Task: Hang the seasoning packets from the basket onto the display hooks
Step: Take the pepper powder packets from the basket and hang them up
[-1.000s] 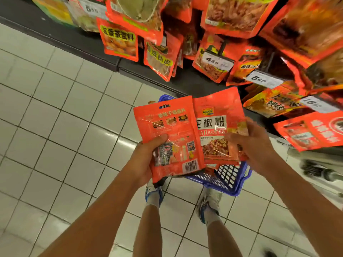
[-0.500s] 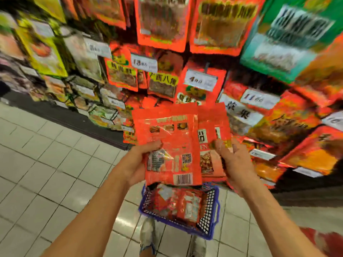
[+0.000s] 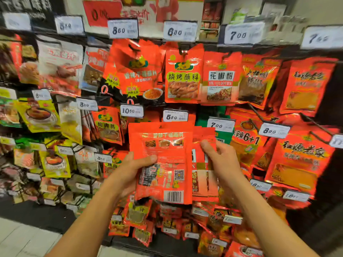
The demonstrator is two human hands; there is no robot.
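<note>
Though basketless, packets [image 3: 163, 164] in hands [image 3: 130, 173].

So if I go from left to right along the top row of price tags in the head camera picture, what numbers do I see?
Skipping the blurred tags at the far left: 860 tag → 680 tag → 700 tag → a last blurred tag starting with 7.

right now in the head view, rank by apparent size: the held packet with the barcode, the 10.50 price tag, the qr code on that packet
1. Barcode packet, though nearness to the camera inflates it
2. 10.50 tag
3. QR code
</note>
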